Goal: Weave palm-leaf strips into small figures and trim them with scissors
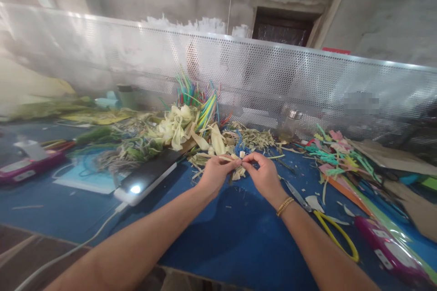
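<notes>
Both my hands meet over the blue table (239,236), pinching a small pale strip of dried leaf (241,162) between their fingertips. My left hand (215,173) is closed in a pinch, with a thin pale stem sticking out to the right of its thumb. My right hand (261,173) is also closed on the same strip; a gold bracelet (284,206) sits on its wrist. Just beyond the fingers lies a heap of pale husk strips and shreds (191,134).
Yellow-handled scissors (327,227) lie right of my right arm. A phone (146,177) with a white cable lies at left. Coloured straws (196,95) stand behind the heap; coloured scraps (337,154) and pink devices (385,245) at right. A perforated metal screen (273,77) bounds the back.
</notes>
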